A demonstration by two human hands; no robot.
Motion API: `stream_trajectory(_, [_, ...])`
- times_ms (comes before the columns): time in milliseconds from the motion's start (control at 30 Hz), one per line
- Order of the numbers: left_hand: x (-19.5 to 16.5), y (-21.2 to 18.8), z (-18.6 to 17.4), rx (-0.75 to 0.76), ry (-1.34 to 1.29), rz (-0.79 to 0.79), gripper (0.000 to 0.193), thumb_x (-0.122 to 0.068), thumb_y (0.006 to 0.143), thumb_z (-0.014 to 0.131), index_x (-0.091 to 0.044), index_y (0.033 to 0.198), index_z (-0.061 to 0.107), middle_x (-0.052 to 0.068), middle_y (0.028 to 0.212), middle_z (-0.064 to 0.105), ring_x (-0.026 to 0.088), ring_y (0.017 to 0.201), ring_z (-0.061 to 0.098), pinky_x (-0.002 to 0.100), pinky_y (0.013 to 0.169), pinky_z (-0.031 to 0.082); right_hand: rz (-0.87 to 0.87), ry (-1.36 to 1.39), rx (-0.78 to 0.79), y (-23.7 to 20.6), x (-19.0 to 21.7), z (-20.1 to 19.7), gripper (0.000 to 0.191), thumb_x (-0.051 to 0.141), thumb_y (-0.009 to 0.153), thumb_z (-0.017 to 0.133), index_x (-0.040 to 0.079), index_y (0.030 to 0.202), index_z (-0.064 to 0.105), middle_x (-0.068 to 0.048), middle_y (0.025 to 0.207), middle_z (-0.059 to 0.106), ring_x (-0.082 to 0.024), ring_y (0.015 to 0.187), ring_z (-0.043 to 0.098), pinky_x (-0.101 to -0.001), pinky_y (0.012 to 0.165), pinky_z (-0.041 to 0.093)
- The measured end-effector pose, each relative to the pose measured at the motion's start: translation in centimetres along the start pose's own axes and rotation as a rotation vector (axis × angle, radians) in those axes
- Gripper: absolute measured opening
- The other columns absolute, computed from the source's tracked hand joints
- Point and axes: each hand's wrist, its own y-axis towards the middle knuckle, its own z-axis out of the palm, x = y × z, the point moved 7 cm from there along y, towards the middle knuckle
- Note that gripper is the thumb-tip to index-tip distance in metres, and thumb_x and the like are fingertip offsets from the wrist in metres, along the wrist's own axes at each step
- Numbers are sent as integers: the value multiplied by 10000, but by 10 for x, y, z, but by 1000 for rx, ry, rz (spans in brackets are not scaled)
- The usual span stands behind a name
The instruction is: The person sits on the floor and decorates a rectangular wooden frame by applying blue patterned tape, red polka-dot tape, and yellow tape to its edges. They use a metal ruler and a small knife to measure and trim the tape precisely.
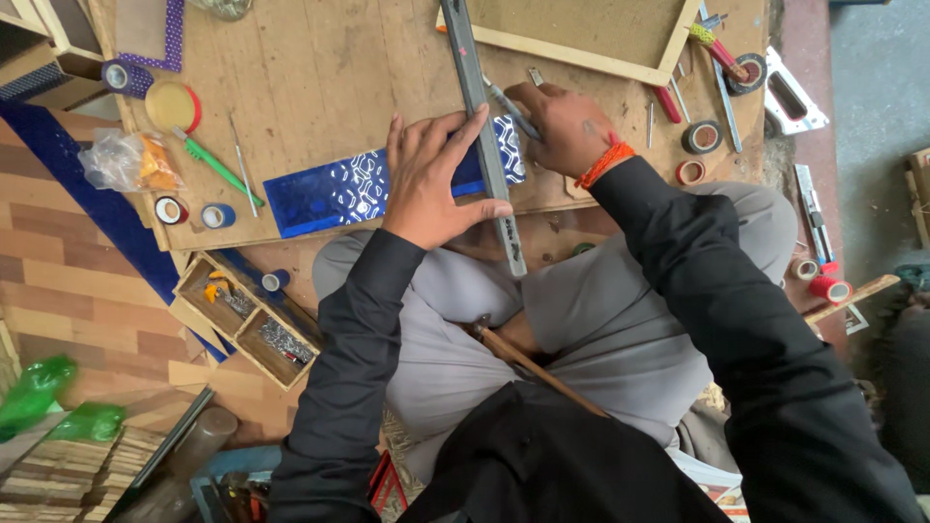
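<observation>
While my left hand lies spread and flat on the long grey metal straightedge, fingers splayed and thumb hooked over its near edge, my right hand is curled shut around a slim cutting tool whose tip meets the straightedge's right edge. I think it is a craft knife, though the blade itself is too small to make out. The straightedge runs across a blue patterned strip that lies flat on the wooden work board, near the board's front edge and just above my lap.

To do this stroke well, I judge the left hand should bear down evenly so the straightedge cannot pivot, with fingertips kept back from the cutting side, and the tool should ride tight against the metal in one steady pull.

Further out, a wooden frame sits at the top of the board, touching the straightedge's far end. Tape rolls lie to the right, a green-handled tool and a yellow lid with red rim to the left. Below the board's left corner stands a small wooden compartment box holding small metal fasteners.
</observation>
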Motion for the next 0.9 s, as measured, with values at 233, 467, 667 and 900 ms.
stream_trajectory(233, [-6,0,-8,-18,-41,42,1191,-716,643,870,-202,1602,386,62,1477,527,346,1363,423,627,1235,123,417,659,132,-45,-12,-34,481,-31,896,532,50,1364,602,-90,948,662,-178,784,665,-328,688,529])
stream_trajectory(467, [0,-5,-1,-24,-62,33,1203,-652,623,921,-203,1602,385,56,1466,532,341,1352,433,610,1237,140,391,742,-137,-114,42,-54,294,184,1056,658,-73,1148,549,-142,1009,647,-169,871,605,-306,794,512])
stream_trajectory(667, [1,-10,1,-36,-63,35,1197,-605,600,947,-202,1588,405,56,1437,543,324,1346,444,606,1233,139,297,858,-278,-111,101,-48,583,442,1136,379,-47,1426,512,-132,1237,699,-196,1118,712,-314,959,564])
stream_trajectory(900, [6,-11,3,-62,-76,30,1193,-629,590,944,-195,1576,429,51,1416,555,316,1342,459,607,1232,135,209,190,-233,-90,128,-59,274,236,1032,648,27,1188,732,-168,970,745,-317,883,734,-377,813,547])
